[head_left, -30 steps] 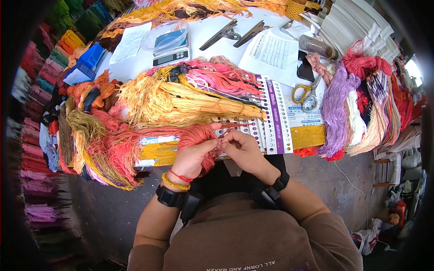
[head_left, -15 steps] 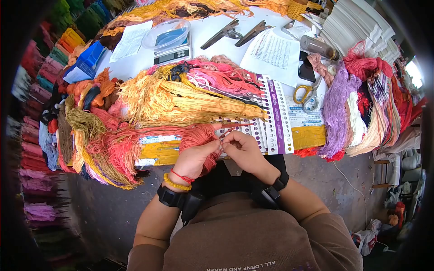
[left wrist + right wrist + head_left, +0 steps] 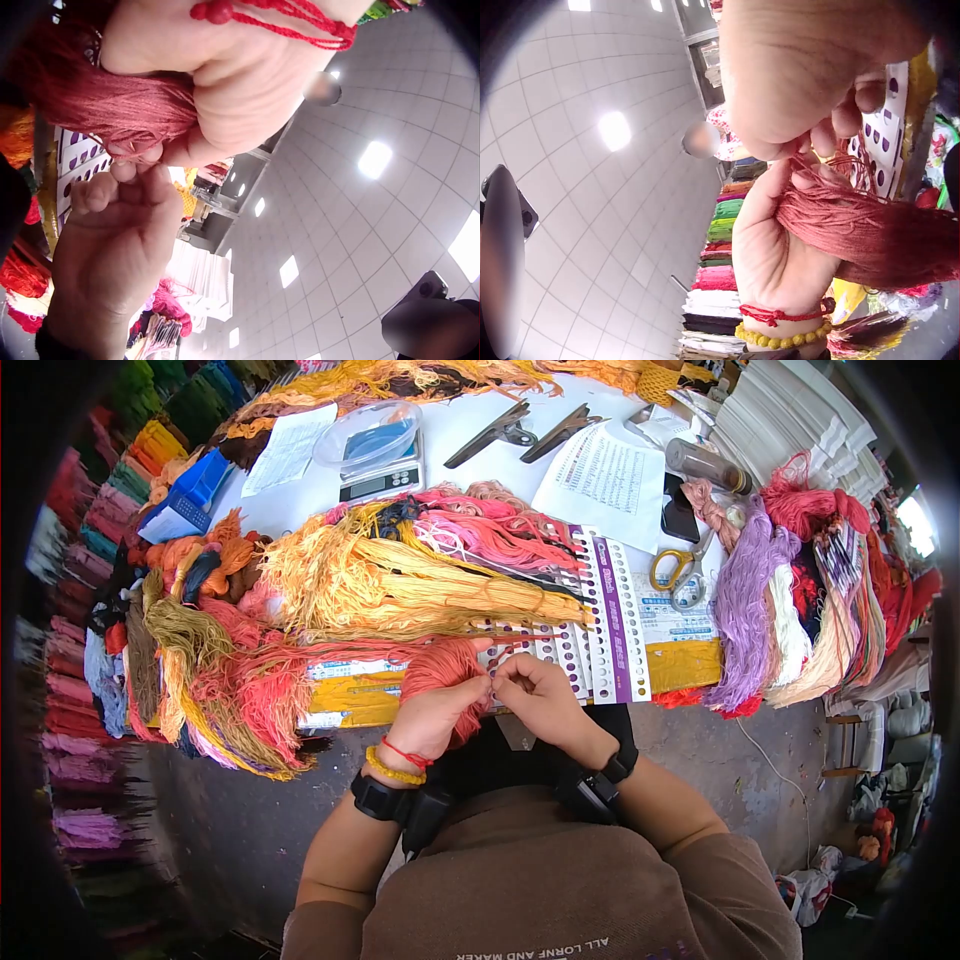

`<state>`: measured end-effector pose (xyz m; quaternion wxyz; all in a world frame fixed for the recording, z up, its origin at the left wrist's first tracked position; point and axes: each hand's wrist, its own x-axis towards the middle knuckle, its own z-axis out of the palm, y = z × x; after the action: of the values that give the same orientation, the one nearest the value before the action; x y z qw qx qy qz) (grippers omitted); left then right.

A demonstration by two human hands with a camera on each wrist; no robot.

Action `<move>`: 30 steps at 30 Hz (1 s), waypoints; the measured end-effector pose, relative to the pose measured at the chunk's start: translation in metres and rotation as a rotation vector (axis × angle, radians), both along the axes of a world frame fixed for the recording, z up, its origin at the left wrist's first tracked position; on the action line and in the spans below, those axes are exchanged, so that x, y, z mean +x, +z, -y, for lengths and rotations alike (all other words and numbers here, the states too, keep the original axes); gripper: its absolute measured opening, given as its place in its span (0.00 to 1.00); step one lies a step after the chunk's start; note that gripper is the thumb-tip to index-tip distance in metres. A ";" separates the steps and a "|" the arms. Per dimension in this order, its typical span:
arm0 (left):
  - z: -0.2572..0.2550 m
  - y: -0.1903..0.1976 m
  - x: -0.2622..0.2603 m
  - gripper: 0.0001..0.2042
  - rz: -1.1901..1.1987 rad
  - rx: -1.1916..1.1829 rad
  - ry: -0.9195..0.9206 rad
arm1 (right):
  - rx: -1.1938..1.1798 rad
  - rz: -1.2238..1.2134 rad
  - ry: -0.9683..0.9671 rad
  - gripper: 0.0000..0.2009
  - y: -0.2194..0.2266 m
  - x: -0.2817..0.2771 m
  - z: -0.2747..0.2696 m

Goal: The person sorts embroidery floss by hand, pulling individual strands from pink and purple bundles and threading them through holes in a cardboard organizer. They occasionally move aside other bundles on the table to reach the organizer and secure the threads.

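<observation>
In the lower middle of the head view, the left hand (image 3: pixel 432 712) holds a thick bunch of red thread (image 3: pixel 443 665). Its fingers curl around the bunch, so this grip is closed on the thread. The bunch lies across the palm, and its long way runs from the left hand up and out to the left of the frame. The right hand (image 3: pixel 540 695) sits just beside it on the right, and the two hands touch at the fingertips. The right grip pinches a few thin strands that stick out of the end of the bunch, thumb and finger pressed together. So the strands lie right between the two hands, and both hands are just as near to them. Just past the hands lies a white card with rows of holes (image 3: pixel 610 625) on the desk (image 3: pixel 470 460). Yellow thread (image 3: pixel 400 585), pink thread (image 3: pixel 480 525) and a purple bunch (image 3: pixel 742 590) lie spread on the desk too. Scissors with yellow handles (image 3: pixel 680 572) sit at the right, and a small scale (image 3: pixel 375 455) sits at the upper left. Stacks of coloured thread run down the left edge. The wrist views show a tiled ceiling with lights.
</observation>
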<state>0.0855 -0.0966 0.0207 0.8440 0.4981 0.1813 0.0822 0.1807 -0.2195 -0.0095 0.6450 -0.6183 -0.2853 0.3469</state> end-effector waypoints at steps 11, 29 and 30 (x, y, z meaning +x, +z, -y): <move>0.002 -0.005 -0.002 0.15 -0.018 -0.035 0.006 | -0.078 0.040 0.046 0.04 0.002 0.000 0.002; 0.002 -0.014 -0.006 0.12 -0.029 -0.044 -0.017 | 0.027 -0.083 0.048 0.04 0.007 -0.003 0.003; 0.002 -0.016 -0.006 0.12 -0.039 -0.036 -0.026 | 0.028 -0.083 0.047 0.04 0.010 -0.002 0.004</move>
<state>0.0795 -0.0988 0.0049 0.8501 0.4866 0.1929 0.0581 0.1783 -0.2233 0.0003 0.6563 -0.5875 -0.2778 0.3834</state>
